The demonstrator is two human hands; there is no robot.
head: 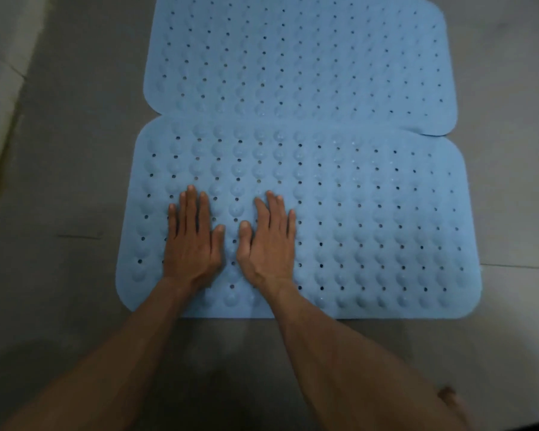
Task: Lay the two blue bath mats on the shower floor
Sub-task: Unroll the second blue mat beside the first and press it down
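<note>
Two blue rubber bath mats with bumps and small holes lie flat on the grey shower floor (75, 150). The far mat (299, 54) fills the top of the view. The near mat (371, 219) lies just in front of it, their long edges meeting and slightly overlapping. My left hand (193, 241) presses flat on the near mat's left part, fingers straight and pointing away. My right hand (268, 241) lies flat beside it, a thumb's width apart, also pressing the mat.
Grey floor tiles surround the mats on the left, right and front. A pale raised edge or wall base (3, 88) runs along the far left. Bare toes (451, 399) show at the bottom right.
</note>
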